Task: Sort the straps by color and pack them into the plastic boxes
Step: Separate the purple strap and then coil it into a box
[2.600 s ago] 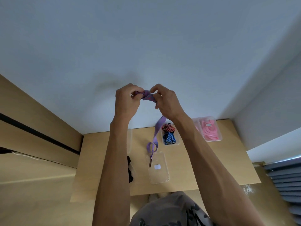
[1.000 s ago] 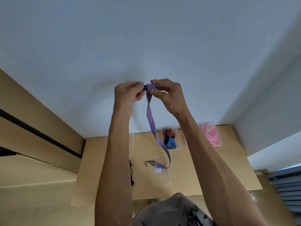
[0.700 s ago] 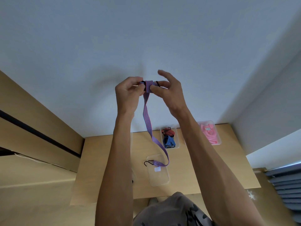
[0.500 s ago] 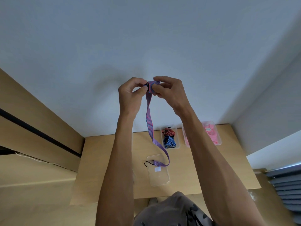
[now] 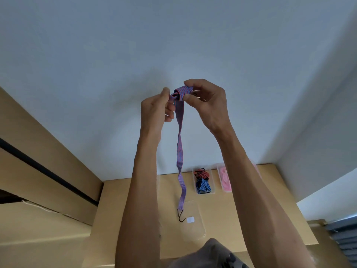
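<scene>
Purple strap [image 5: 179,151] held high at frame centre, rolled end pinched by left hand [image 5: 156,111] and right hand [image 5: 208,105]; tail hung free for coiling, likely for empty box [image 5: 195,227].

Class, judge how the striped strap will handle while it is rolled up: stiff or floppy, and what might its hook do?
Probably floppy: the strap hangs wavy from both hands. Its dangling hook may swing or snag on the clear box.

arms: two, bare from wrist to past elbow, no sleeves in view | left hand [image 5: 157,108]: no rings, no watch, no glove | right hand [image 5: 209,102]: likewise unadorned | garment: grey fabric top with dark printed pattern [image 5: 210,255], at bottom edge, only partly seen
</scene>
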